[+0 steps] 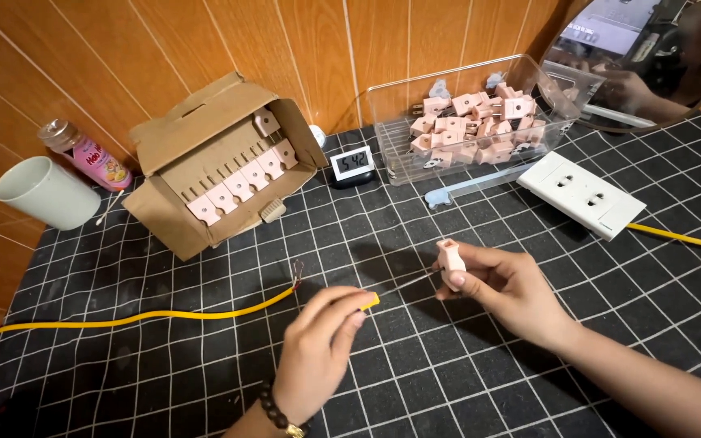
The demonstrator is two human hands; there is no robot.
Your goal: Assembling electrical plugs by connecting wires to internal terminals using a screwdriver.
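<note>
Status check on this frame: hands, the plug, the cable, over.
Left hand pinches a yellow-handled tool, tip at the pink plug. Right hand grips the plug. Yellow cable lies loose on the mat, bare end up, untouched.

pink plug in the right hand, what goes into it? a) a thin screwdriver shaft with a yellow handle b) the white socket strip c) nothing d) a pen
a: the left hand holds a yellow-handled screwdriver whose thin shaft reaches the pink plug pinched in the right hand.
</note>
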